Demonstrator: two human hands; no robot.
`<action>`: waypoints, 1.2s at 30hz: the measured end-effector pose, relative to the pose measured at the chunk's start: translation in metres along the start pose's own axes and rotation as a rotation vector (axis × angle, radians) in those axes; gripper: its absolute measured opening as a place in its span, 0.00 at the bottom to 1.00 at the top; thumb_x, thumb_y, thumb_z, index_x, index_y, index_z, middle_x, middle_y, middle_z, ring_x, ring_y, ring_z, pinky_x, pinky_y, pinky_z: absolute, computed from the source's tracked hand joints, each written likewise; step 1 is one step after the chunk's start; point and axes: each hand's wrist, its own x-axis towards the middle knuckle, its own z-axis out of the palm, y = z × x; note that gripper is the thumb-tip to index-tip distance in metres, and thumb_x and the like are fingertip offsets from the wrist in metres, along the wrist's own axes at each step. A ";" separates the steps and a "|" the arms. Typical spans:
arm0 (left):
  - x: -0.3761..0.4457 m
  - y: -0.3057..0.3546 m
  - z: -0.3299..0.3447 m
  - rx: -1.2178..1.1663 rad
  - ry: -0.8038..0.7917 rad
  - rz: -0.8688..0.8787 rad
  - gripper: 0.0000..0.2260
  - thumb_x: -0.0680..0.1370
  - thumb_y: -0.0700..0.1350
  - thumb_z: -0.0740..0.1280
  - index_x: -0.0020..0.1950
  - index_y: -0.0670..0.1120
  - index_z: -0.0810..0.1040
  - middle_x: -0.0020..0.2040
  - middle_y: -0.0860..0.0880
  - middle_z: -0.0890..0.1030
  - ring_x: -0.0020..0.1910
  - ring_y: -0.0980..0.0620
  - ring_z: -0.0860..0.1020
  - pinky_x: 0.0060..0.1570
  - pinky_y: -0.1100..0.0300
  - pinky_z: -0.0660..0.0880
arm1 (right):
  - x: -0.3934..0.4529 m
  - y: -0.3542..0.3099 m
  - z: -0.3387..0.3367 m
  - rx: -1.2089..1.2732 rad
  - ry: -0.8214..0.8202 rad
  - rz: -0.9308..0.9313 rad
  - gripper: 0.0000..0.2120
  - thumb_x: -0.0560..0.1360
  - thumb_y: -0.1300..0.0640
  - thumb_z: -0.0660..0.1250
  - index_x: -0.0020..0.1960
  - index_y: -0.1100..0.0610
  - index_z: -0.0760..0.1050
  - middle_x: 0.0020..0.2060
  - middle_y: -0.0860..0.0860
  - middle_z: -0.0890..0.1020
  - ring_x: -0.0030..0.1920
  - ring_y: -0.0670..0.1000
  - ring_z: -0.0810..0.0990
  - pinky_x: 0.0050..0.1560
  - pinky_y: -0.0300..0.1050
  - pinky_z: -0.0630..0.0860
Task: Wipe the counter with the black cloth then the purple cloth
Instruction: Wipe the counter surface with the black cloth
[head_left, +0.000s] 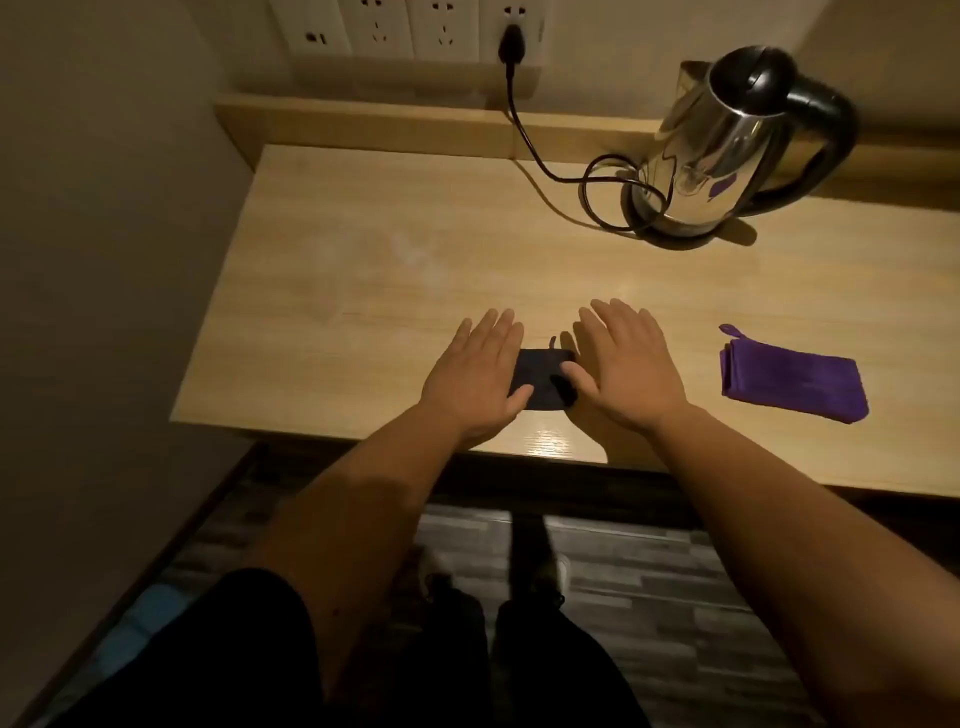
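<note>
A folded black cloth (540, 376) lies near the front edge of the light wooden counter (363, 270). My left hand (475, 371) is flat and palm down over the cloth's left side, fingers spread. Over the cloth's right side is my right hand (623, 369), also flat and palm down, its thumb above the cloth. Neither hand grips anything. A folded purple cloth (792, 382) rests on the counter to the right of my right hand, well apart from it.
A steel electric kettle (727, 150) with a black handle stands at the back right. Its black cord (524, 135) loops across the counter to a wall socket (511, 39). A wall (104, 260) bounds the counter on the left. The floor lies below the front edge.
</note>
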 end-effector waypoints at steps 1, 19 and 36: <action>0.002 0.003 0.004 0.009 -0.012 0.007 0.34 0.79 0.61 0.50 0.78 0.43 0.47 0.79 0.43 0.48 0.77 0.46 0.46 0.75 0.48 0.44 | 0.000 0.002 0.005 -0.004 -0.018 0.001 0.33 0.78 0.37 0.51 0.74 0.59 0.62 0.74 0.59 0.66 0.74 0.61 0.61 0.73 0.61 0.57; 0.007 -0.010 0.025 0.122 0.085 0.148 0.28 0.77 0.65 0.56 0.64 0.44 0.69 0.55 0.45 0.74 0.51 0.45 0.71 0.51 0.51 0.66 | -0.003 0.011 0.027 0.043 -0.029 -0.032 0.31 0.78 0.40 0.55 0.73 0.59 0.64 0.72 0.58 0.68 0.72 0.60 0.64 0.72 0.60 0.57; -0.052 -0.104 -0.010 -0.027 0.070 -0.102 0.18 0.79 0.61 0.59 0.59 0.48 0.71 0.50 0.49 0.75 0.43 0.53 0.70 0.46 0.57 0.67 | 0.059 -0.083 -0.001 0.050 0.003 -0.090 0.34 0.78 0.37 0.50 0.76 0.56 0.62 0.75 0.56 0.65 0.75 0.59 0.60 0.75 0.58 0.53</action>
